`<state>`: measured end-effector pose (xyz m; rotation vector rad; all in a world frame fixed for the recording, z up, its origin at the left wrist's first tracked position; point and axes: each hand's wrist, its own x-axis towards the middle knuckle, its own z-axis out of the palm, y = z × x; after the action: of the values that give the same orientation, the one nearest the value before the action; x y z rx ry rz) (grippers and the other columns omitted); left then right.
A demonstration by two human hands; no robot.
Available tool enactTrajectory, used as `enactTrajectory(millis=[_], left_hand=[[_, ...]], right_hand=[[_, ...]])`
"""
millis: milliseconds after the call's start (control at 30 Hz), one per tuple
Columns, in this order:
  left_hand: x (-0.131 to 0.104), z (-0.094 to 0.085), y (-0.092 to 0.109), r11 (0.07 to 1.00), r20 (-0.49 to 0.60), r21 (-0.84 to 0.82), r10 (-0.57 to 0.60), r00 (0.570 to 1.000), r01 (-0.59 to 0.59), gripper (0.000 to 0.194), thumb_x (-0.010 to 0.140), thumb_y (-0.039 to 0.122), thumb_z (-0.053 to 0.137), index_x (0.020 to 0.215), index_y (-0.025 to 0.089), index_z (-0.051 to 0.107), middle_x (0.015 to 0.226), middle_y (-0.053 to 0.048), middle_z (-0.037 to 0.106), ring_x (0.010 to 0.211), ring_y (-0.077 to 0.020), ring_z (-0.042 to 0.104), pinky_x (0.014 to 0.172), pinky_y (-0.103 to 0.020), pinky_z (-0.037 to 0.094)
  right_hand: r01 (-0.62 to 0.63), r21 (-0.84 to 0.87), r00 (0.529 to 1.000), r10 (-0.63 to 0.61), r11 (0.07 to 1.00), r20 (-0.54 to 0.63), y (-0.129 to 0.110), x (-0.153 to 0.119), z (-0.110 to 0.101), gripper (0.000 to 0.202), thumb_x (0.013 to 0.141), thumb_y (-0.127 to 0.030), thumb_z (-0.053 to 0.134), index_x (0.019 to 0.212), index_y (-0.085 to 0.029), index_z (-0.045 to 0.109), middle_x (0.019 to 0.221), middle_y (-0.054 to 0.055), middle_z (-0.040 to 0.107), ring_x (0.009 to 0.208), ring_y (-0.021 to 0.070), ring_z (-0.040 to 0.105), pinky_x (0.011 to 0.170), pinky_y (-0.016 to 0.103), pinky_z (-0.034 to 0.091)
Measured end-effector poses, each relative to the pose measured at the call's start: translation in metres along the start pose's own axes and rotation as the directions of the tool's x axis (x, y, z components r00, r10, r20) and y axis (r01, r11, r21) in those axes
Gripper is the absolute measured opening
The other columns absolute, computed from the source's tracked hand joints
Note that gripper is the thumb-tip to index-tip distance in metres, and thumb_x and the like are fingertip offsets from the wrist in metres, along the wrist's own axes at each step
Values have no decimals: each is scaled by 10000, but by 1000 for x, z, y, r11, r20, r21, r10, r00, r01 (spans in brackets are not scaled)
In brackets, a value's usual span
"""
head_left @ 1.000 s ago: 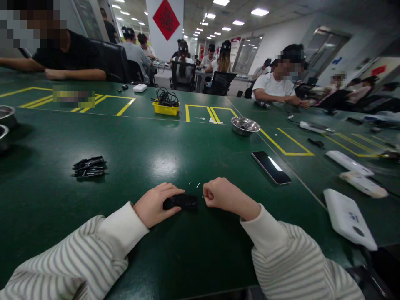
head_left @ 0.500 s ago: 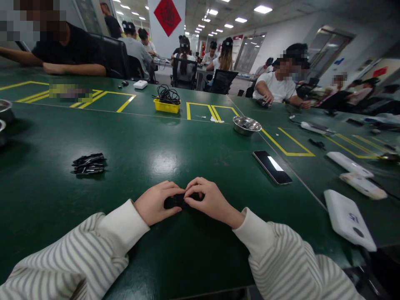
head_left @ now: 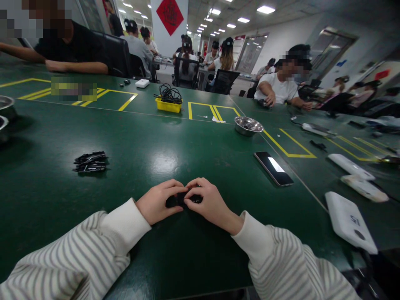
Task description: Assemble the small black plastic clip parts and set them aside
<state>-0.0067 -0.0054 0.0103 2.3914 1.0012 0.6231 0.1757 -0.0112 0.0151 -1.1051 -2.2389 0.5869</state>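
Both my hands meet over the green table, close in front of me. My left hand is curled round a small black object, thumb below and fingers above. From the other side my right hand pinches at the same black object, its thumb and fingertips drawn together. My fingers cover much of the object, so its kind cannot be made out. Further off to the left lies a small pile of black, shiny pieces.
A phone and white power banks lie on the right. Beyond them stand a metal bowl and a yellow tray with black cables. Other people sit around the table, one across at the right.
My hands stay on the black object, with only slight finger movement. The whole view has shifted a little.
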Motion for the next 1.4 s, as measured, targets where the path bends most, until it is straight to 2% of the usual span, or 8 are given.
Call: enactTrajectory(millis=[467, 700, 833, 967, 1067, 1167, 1267, 1400], left_hand=[[-3, 2, -11, 984, -69, 30, 176, 982, -174, 280, 718, 185, 604, 999, 187, 607, 964, -57, 618, 866, -152, 581, 755, -262, 492], [-2, 1, -11, 978, -66, 85, 197, 978, -191, 254, 708, 200, 615, 957, 151, 628, 963, -81, 630, 856, -169, 594, 744, -280, 504], [-1, 1, -10, 977, -55, 102, 192, 980, -186, 255, 713, 194, 605, 965, 157, 621, 976, -77, 626, 870, -170, 589, 752, -288, 504], [-1, 0, -9, 979, -42, 99, 180, 983, -175, 259, 725, 196, 591, 982, 165, 612, 992, -76, 619, 882, -170, 584, 760, -293, 502], [-1, 0, -9, 980, -36, 96, 180, 983, -176, 260, 731, 189, 583, 989, 165, 607, 1000, -77, 614, 888, -171, 581, 766, -296, 499], [-1, 0, -9, 978, -41, 99, 188, 981, -183, 261, 731, 178, 581, 991, 162, 604, 1001, -78, 612, 891, -169, 576, 768, -293, 496], [-2, 1, -9, 975, -53, 106, 200, 978, -193, 259, 732, 180, 580, 989, 162, 601, 1004, -79, 608, 894, -167, 572, 768, -294, 494], [-1, 1, -9, 971, -63, 116, 216, 974, -208, 257, 736, 182, 570, 991, 164, 597, 999, -76, 608, 887, -166, 571, 761, -296, 495]], right_hand=[[-75, 18, 997, 75, 997, -12, -1, 0, 5, 38, 674, -174, 600, 658, -181, 634, 849, 9, 624, 828, 137, 511, 740, 269, 401], [-77, -53, 997, 78, 996, 2, 25, 10, -28, 108, 735, -218, 554, 791, -187, 641, 856, 23, 607, 732, 111, 520, 632, 233, 396], [-88, -106, 992, 96, 990, 79, 45, 14, -39, 126, 718, -268, 592, 799, -201, 662, 805, 11, 608, 590, 80, 478, 557, 216, 374], [-96, -155, 979, 121, 983, 165, 43, 16, -44, 105, 714, -256, 596, 724, -182, 668, 712, 7, 613, 591, 81, 505, 559, 205, 380], [-153, -208, 932, 211, 966, 294, 36, 14, -50, 73, 695, -200, 588, 702, -161, 649, 631, -1, 607, 540, 78, 517, 533, 198, 388], [-178, -251, 899, 261, 952, 351, 33, 9, -53, 31, 624, -121, 597, 641, -145, 609, 568, -14, 580, 486, 70, 496, 486, 188, 376], [-163, -147, 929, 203, 975, 310, 28, 7, -50, 25, 637, -117, 570, 648, -137, 581, 570, -19, 566, 494, 65, 496, 491, 183, 382], [-108, 90, 987, 95, 990, 131, 15, 7, -36, 85, 727, -179, 520, 741, -141, 594, 733, 17, 603, 635, 86, 543, 569, 196, 421]])
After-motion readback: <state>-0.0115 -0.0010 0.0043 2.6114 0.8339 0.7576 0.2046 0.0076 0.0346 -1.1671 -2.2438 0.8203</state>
